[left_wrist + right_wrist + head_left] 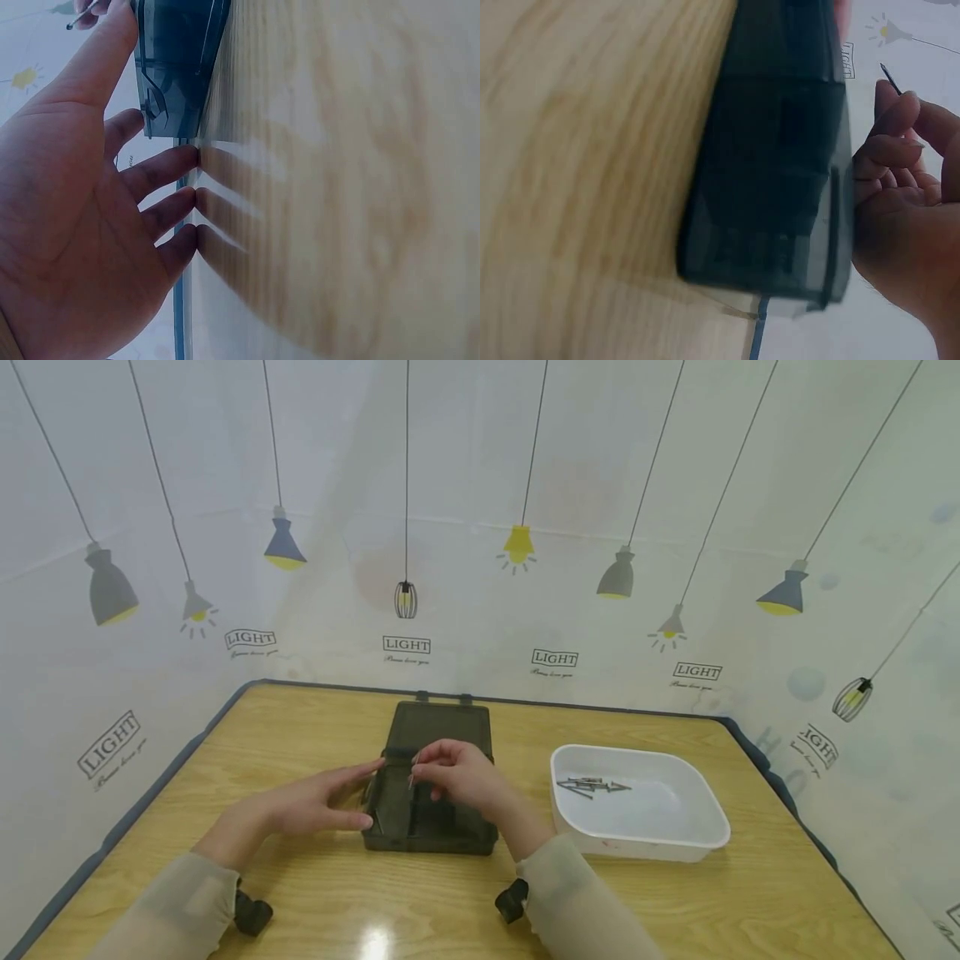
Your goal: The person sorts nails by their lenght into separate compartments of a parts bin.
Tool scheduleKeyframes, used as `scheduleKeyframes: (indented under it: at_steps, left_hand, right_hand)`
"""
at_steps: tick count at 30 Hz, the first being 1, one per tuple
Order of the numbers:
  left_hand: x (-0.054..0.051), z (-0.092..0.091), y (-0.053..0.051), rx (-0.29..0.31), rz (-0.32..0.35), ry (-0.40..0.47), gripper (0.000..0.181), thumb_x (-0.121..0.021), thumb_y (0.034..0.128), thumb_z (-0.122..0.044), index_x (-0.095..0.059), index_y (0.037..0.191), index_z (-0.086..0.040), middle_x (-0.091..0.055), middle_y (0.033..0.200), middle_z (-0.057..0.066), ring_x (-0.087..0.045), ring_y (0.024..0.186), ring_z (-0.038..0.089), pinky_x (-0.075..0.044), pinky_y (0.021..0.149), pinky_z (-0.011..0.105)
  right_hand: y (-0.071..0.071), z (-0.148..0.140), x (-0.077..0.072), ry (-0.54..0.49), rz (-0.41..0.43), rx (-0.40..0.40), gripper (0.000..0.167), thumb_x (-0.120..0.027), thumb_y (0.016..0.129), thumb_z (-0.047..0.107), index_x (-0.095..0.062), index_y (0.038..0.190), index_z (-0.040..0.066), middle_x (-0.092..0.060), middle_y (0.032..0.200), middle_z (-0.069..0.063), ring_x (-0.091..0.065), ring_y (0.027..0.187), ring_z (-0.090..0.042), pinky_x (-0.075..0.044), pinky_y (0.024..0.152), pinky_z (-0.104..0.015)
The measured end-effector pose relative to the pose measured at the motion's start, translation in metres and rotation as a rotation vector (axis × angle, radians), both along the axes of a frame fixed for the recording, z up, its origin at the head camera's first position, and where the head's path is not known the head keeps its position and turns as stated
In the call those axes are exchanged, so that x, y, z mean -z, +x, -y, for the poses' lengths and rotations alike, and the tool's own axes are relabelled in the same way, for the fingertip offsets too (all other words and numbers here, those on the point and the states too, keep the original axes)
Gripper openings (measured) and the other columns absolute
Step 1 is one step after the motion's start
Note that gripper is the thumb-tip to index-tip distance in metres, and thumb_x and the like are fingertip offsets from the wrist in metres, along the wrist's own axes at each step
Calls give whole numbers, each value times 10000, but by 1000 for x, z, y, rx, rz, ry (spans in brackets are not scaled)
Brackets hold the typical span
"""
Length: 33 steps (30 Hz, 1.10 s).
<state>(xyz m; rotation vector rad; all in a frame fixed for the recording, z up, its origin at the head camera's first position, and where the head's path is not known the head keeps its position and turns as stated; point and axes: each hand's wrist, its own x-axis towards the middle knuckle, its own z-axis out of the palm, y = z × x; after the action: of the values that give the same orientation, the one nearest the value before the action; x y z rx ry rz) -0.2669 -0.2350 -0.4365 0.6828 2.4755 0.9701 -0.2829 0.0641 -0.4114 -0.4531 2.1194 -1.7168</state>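
Note:
A dark, see-through plastic case (468,842) lies on the table with its lid (442,727) folded back. Over its inside, my right hand (468,777) pinches a thin metal screw (412,770) between thumb and fingertips. The screw's pointed end (889,75) sticks out past the fingers in the right wrist view. My left hand (315,802) is spread at the case's left side, thumb at its near corner and index finger by the hinge line. In the left wrist view, other fingertips of the left hand (90,217) rest on the table.
To the right stands a white tray (708,822) with several loose metal screws (588,787) in its left part. The wooden table (300,893) has a dark blue edge, and a printed cloth (480,460) hangs behind it.

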Motion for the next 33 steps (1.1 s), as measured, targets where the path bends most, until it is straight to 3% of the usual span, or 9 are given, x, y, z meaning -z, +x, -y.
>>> scheduleKeyframes:
  at_steps: [4, 9, 16, 25, 28, 33]
  left_hand:
    - [0, 0, 0, -8, -1, -5, 948, -756, 1027, -520, -234, 1774, -258, -316, 1795, 203, -244, 1669, 493, -165, 1319, 781]
    - [0, 0, 0, -1, 0, 3, 943, -757, 1034, -493, -230, 1774, -238, -320, 1789, 221, -268, 1659, 497, -183, 1313, 781]
    - [-1, -1, 1, 5, 26, 23, 942, -750, 1042, -478, -211, 1778, -241, -292, 1799, 224, -263, 1665, 491, -189, 1315, 776]
    - [-2, -1, 2, 13, 26, 37, 943, -745, 1050, -460, -199, 1780, -216, -276, 1801, 234, -269, 1662, 491, -196, 1325, 757]
    - [-3, -1, 3, 11, 25, 42, 944, -746, 1048, -462, -200, 1779, -219, -271, 1804, 229, -268, 1663, 488, -192, 1329, 749]
    - [-3, -1, 3, 13, 22, 46, 944, -745, 1050, -462, -201, 1779, -209, -270, 1806, 224, -267, 1664, 485, -187, 1331, 748]
  right_hand:
    - [2, 6, 5, 13, 16, 4, 160, -733, 1074, 194, -720, 1169, 67, -818, 1020, -48, -643, 627, -122, -406, 498, -218]
    - [4, 11, 7, 33, 30, 18, 130, -733, 1069, 168, -715, 1138, 60, -831, 1031, -126, -632, 556, -119, -392, 457, -211]
    - [5, 15, 9, 95, -3, 25, 98, -708, 1076, 116, -719, 1133, 36, -834, 994, -95, -625, 541, -127, -477, 513, -232]
    - [7, 13, 5, 142, -6, 24, 110, -732, 1070, 200, -748, 1135, 112, -841, 1004, -44, -661, 605, -139, -398, 474, -224]
    - [7, 10, 3, 129, -13, 18, 129, -759, 1050, 221, -755, 1132, 121, -840, 1017, -62, -672, 635, -153, -464, 511, -246]
    - [7, 1, -4, 104, -60, 1, 158, -768, 1045, 225, -757, 1146, 103, -837, 1023, -68, -707, 721, -200, -642, 690, -380]
